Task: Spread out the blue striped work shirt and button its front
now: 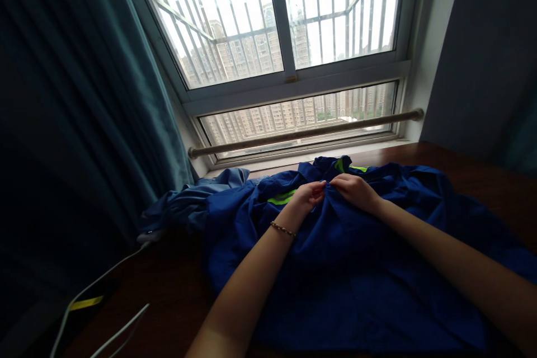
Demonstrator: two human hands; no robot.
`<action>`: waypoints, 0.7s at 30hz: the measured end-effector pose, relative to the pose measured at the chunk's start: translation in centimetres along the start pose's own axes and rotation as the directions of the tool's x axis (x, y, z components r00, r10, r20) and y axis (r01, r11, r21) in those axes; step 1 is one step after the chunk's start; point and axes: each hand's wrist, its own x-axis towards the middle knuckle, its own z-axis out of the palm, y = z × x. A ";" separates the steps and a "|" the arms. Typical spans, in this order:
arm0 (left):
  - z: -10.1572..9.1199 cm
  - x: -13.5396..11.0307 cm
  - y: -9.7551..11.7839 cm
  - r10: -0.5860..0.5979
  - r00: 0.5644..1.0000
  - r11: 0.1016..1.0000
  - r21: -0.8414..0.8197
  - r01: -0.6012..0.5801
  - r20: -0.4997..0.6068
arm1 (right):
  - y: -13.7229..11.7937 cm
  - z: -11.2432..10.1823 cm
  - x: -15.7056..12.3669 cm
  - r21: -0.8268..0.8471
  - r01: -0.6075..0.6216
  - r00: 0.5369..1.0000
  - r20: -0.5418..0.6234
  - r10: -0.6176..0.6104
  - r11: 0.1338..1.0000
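A royal-blue work garment with neon yellow-green stripes lies spread over a dark wooden table. My left hand, a beaded bracelet on its wrist, pinches the blue cloth near the collar. Right beside it, my right hand is closed on the same fold, and the fingertips of both hands nearly touch. A yellow-green stripe shows just left of my left hand.
A lighter blue garment is bunched at the table's far left by a teal curtain. White cables run over the near left corner. A barred window with a rail stands behind the table.
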 end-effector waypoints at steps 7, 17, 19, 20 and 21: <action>0.0 0.1 -0.2 0.032 0.999 0.999 -0.004 -0.032 0.027 | -0.1 -0.1 -0.5 -0.186 0.123 0.989 -0.054 -0.135 0.975; -0.5 0.7 -0.5 0.062 0.997 0.998 0.020 -0.063 0.041 | -0.7 0.0 -0.7 -0.248 0.198 0.973 -0.069 -0.221 0.948; -0.4 0.7 -0.6 0.086 0.996 0.996 0.015 -0.086 0.002 | -0.9 0.1 -0.6 -0.261 0.199 0.973 -0.065 -0.223 0.944; -0.4 0.7 -0.6 0.100 0.995 0.995 0.014 -0.099 -0.021 | -1.1 0.1 -0.6 -0.268 0.196 0.974 -0.060 -0.220 0.943; -0.4 0.8 -0.6 0.113 0.993 0.994 0.013 -0.112 -0.042 | -1.2 0.2 -0.6 -0.273 0.191 0.976 -0.052 -0.213 0.943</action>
